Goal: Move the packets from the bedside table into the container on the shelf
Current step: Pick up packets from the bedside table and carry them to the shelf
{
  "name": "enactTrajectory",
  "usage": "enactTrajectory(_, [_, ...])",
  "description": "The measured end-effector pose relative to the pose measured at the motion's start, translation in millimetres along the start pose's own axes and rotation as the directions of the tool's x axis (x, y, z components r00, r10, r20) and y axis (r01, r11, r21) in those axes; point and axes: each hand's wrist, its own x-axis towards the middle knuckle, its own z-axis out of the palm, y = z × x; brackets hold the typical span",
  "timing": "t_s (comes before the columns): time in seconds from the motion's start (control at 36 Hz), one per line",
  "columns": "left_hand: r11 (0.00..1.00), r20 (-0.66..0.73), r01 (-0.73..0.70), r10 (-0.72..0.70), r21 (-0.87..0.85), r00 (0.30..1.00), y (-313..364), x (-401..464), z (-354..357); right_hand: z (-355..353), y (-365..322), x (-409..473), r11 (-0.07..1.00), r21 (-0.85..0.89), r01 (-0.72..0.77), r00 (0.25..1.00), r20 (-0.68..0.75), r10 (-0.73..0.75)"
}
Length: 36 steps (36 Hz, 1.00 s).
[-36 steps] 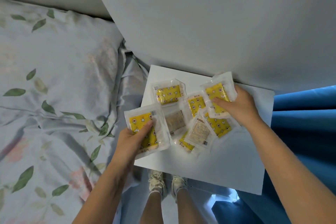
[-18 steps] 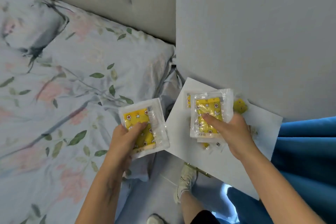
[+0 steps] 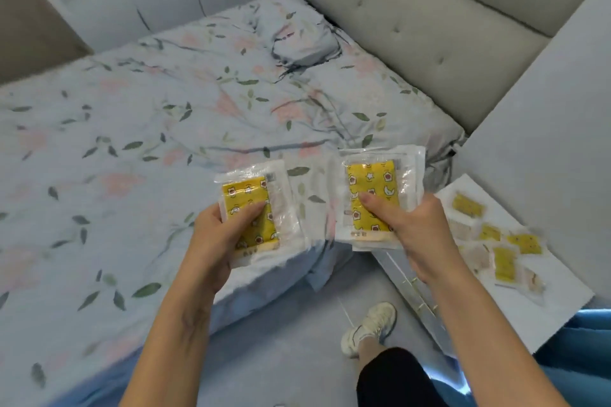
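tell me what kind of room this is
Most likely a bedroom: a bed with floral bedding, a padded headboard, and a white bedside table with packets on it.

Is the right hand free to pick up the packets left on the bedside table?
Probably not yet: the right hand already grips a stack of packets; the loose packets lie uncovered beside it.
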Motion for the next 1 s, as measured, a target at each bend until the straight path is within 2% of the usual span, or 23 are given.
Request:
enactTrajectory(0.06, [1.000, -0.052, 0.016, -0.016, 0.000, 0.999, -1, -24, -33, 23, 3, -21, 1.000, 0.006, -0.019, 0.999, 0.033, 0.019])
enactTrajectory(0.14, [0.998, -0.185, -0.017, 0.005, -0.067, 0.983, 5, -91, -125, 97, 10, -74, 0.997, -0.052, -0.050, 0.980, 0.190, 0.059])
enactTrajectory(0.25, [0.981, -0.359, -0.082, 0.013, -0.178, 0.933, 8, -171, -225, 190, 15, -138, 0.991, -0.126, -0.035, 0.915, 0.395, 0.083])
enactTrajectory(0.39, [0.955, -0.554, -0.180, 0.019, -0.237, 0.832, 3, -254, -316, 284, 23, -200, 0.972, -0.232, 0.040, 0.804, 0.585, 0.107])
enactTrajectory(0.53, [0.931, -0.700, -0.230, -0.037, -0.283, 0.714, -13, -324, -381, 362, 36, -251, 0.951, -0.293, 0.093, 0.670, 0.726, 0.158])
enactTrajectory(0.72, [0.900, -0.809, -0.255, -0.157, -0.353, 0.566, -36, -369, -455, 458, 58, -291, 0.928, -0.351, 0.124, 0.539, 0.809, 0.234])
enactTrajectory(0.81, [0.904, -0.826, -0.236, -0.188, -0.357, 0.531, -39, -365, -500, 507, 69, -295, 0.923, -0.369, 0.108, 0.533, 0.806, 0.259])
enactTrajectory(1.0, [0.911, -0.845, -0.244, -0.172, -0.331, 0.506, -16, -322, -633, 646, 89, -286, 0.933, -0.356, 0.046, 0.535, 0.798, 0.278])
